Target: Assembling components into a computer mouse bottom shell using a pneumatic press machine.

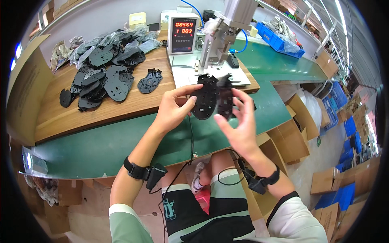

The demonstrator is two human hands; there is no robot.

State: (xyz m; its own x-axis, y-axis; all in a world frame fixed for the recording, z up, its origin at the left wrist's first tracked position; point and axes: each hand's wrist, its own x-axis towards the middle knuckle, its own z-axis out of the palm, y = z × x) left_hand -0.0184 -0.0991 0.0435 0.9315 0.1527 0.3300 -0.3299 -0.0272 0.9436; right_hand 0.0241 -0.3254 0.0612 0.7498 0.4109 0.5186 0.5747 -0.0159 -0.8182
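Observation:
In front of the press, my left hand (171, 110) pinches a black plastic mouse base plate (205, 99) between thumb and fingers. It is held up, its face with holes and slots toward me. Close on its right, a second black mouse shell part (224, 99) stands on edge at the fingers of my right hand (243, 127), smeared by motion. My right fingers curve around its right side, thumb below. Whether the two parts touch, I cannot tell. A single mouse base (150, 82) lies on the wooden board (142, 103), left of the press.
A bench press (219, 48) with a white base and a control box (183, 34) with a red display stand behind my hands. A heap of black mouse shells (115, 83) covers the board's left, beside a cardboard flap (26, 89). Cartons (285, 139) stand right of the green bench (105, 156).

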